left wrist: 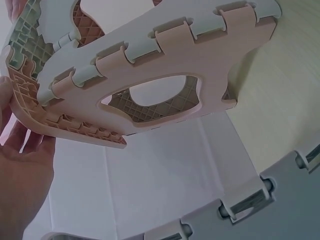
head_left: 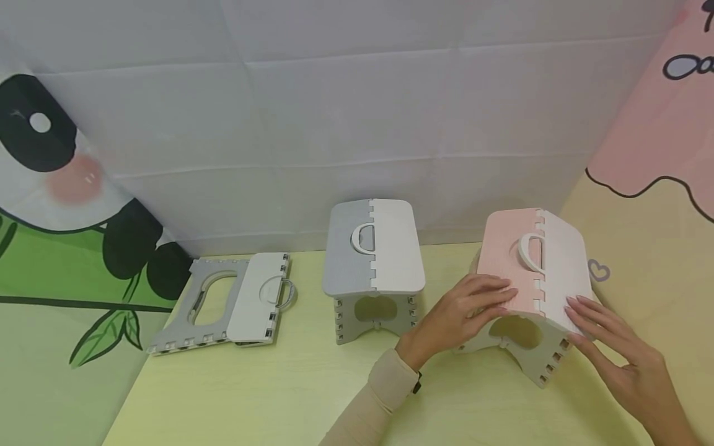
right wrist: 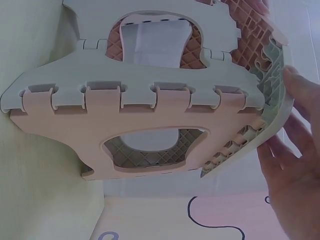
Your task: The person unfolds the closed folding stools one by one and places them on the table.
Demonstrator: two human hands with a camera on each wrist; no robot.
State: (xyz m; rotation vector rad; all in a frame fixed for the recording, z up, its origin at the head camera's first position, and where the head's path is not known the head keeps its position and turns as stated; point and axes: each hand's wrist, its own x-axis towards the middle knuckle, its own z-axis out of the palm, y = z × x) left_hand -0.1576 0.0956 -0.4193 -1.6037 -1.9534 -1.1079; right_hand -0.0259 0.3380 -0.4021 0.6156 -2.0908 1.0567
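A pink-and-white folding stool point(head_left: 540, 266) stands at the right of the table, its seat bent into a low peak along the centre hinge. My left hand point(head_left: 460, 313) rests on the pink half near its front corner, fingers straight across the top and thumb at the front edge. On the white half lies my right hand point(head_left: 619, 353), its fingers extended over the outer side and its thumb by the front rim. The right wrist view shows the stool's underside point(right wrist: 165, 75) with ribbed panels and interlocking hinges. In the left wrist view, fingers point(left wrist: 37, 142) show along the seat edge.
A grey-and-white stool point(head_left: 374, 248) stands unfolded in the middle, close to the left forearm. Farther left, another grey-and-white stool point(head_left: 223, 300) lies folded partly flat. A pale cloth backdrop point(head_left: 346, 124) rises behind the yellow table point(head_left: 251, 396); printed panels flank both sides.
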